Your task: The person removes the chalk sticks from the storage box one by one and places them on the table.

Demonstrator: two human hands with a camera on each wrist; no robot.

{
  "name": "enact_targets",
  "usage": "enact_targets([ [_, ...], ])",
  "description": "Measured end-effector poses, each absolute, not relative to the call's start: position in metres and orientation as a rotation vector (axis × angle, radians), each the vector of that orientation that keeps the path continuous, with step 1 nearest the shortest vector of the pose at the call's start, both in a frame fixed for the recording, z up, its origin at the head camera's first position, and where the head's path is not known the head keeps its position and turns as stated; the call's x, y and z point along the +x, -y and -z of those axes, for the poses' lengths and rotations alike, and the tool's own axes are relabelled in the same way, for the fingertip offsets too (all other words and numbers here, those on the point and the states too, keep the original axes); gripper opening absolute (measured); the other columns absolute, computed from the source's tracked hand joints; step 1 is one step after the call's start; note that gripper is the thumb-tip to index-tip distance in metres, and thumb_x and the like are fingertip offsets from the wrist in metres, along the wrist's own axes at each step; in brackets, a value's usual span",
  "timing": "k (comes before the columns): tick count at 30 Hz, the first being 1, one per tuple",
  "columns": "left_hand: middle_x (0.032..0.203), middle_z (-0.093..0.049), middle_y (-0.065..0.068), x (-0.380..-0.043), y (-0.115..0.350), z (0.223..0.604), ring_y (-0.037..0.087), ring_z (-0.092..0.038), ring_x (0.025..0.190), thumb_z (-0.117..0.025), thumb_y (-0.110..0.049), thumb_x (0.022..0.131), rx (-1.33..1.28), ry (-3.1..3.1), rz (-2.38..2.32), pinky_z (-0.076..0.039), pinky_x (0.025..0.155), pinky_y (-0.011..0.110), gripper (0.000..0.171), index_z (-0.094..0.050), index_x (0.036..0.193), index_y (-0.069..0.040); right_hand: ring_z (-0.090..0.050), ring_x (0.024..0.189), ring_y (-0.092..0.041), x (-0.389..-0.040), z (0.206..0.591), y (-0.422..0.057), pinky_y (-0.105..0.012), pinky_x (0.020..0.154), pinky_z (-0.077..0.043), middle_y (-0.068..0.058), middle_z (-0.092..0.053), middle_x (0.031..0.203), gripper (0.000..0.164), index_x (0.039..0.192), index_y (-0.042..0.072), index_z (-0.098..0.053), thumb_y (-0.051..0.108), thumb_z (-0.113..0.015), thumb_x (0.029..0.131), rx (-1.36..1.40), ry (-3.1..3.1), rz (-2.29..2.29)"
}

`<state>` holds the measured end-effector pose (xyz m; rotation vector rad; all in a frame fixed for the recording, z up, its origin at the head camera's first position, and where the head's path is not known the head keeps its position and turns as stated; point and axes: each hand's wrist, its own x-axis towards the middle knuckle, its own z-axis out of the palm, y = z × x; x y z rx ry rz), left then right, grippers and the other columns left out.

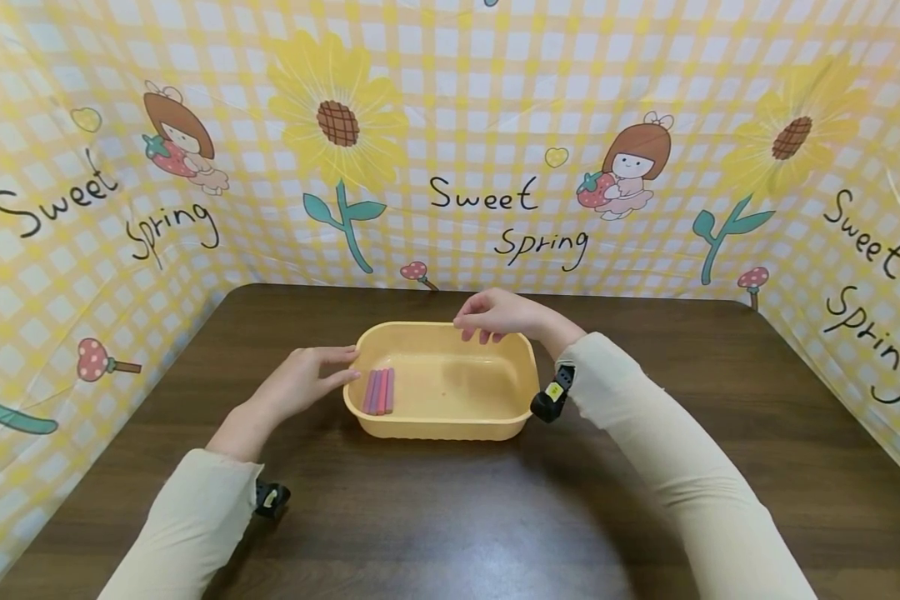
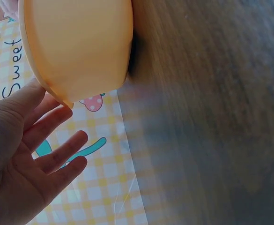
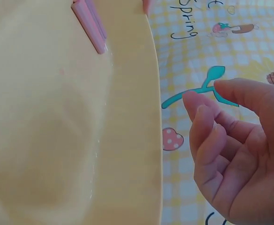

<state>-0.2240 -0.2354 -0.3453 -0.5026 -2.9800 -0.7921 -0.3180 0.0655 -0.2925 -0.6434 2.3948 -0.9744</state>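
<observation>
A yellow plastic basin [image 1: 450,429] with rounded corners stands on the table. Inside it, against the left end, several pink and purple sticks [image 1: 379,392] that look like chalk lie side by side. My left hand [image 1: 303,379] holds the basin's left rim, thumb on the near side and index finger farther back; its other fingers spread below the rim in the left wrist view. Over the far rim hovers my right hand [image 1: 498,315], its fingers loosely curled. Nothing shows between its thumb and fingertips [image 3: 190,97] in the right wrist view.
The dark wooden table [image 1: 435,517] reaches back to a yellow checked cloth [image 1: 465,125] printed with flowers and lettering, which hangs at the back and both sides. Black wrist cameras sit at the left cuff [image 1: 272,500] and the right cuff [image 1: 553,396].
</observation>
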Motion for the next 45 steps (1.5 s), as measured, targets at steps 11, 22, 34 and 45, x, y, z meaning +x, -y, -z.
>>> enact_targets([
  [11, 0.134, -0.053, 0.018, -0.224, 0.235, 0.345, 0.038, -0.047, 0.127, -0.061, -0.025, 0.090, -0.499, 2.990, 0.786, -0.038, 0.106, 0.054, 0.046, -0.055, 0.129, -0.002, -0.057, 0.067, -0.011, -0.325, 0.297, -0.043, -0.019, 0.058, -0.046, -0.007, -0.069, 0.095, 0.034, 0.114, 0.002, -0.060, 0.028, -0.055, 0.094, -0.711, -2.321, 0.941],
  [22, 0.134, -0.053, 0.018, -0.222, 0.234, 0.343, 0.038, -0.047, 0.127, -0.061, -0.026, 0.090, -0.501, 2.988, 0.793, -0.038, 0.105, 0.054, 0.046, -0.055, 0.129, -0.002, -0.059, 0.069, -0.010, -0.333, 0.307, -0.023, -0.019, 0.060, -0.048, -0.010, -0.070, 0.101, 0.036, 0.116, 0.001, -0.059, 0.029, -0.055, 0.094, -0.801, -2.218, 0.852],
  [34, 0.133, -0.054, 0.017, -0.224, 0.234, 0.345, 0.037, -0.048, 0.126, -0.061, -0.024, 0.090, -0.511, 2.975, 0.790, -0.038, 0.106, 0.053, 0.045, -0.055, 0.128, -0.001, -0.057, 0.069, -0.011, -0.341, 0.322, -0.008, -0.018, 0.059, -0.047, -0.005, -0.070, 0.097, 0.031, 0.114, 0.005, -0.062, 0.028, -0.055, 0.094, -0.796, -2.153, 0.821],
  [45, 0.133, -0.055, 0.016, -0.224, 0.234, 0.345, 0.037, -0.047, 0.126, -0.062, -0.025, 0.090, -0.499, 2.976, 0.777, -0.037, 0.106, 0.053, 0.045, -0.056, 0.128, -0.002, -0.055, 0.065, -0.010, -0.344, 0.336, 0.002, -0.017, 0.055, -0.044, -0.014, -0.069, 0.104, 0.026, 0.109, 0.007, -0.064, 0.025, -0.056, 0.093, -0.779, -2.141, 0.797],
])
